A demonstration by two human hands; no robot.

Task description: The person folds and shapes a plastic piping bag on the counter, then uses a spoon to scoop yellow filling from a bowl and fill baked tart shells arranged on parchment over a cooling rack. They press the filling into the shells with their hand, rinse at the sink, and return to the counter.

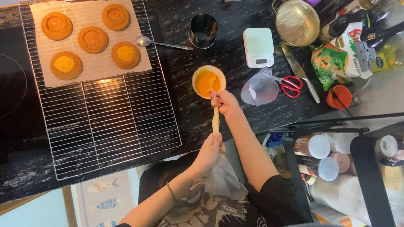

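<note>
Left hand (pixel 209 151) grips wooden stick (pixel 215 119) and clear piping bag (pixel 223 178), near counter (pixel 188 114) edge. Right hand (pixel 224 102) pinches stick top beside bowl of orange cream (pixel 208 81). Keep stick steady; scrape cleanly, avoid drips.

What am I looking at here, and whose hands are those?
There is no machine here. This single picture comes from a camera worn on a person's head, looking down at their own two bare hands over a dark stone counter. The left hand grips a clear plastic bag. The right hand holds a pale stick beside a small bowl of yellow cream. On a wire rack, paper carries five round pastries. Nearby lie a spoon, a scale, scissors and bottles.
</note>
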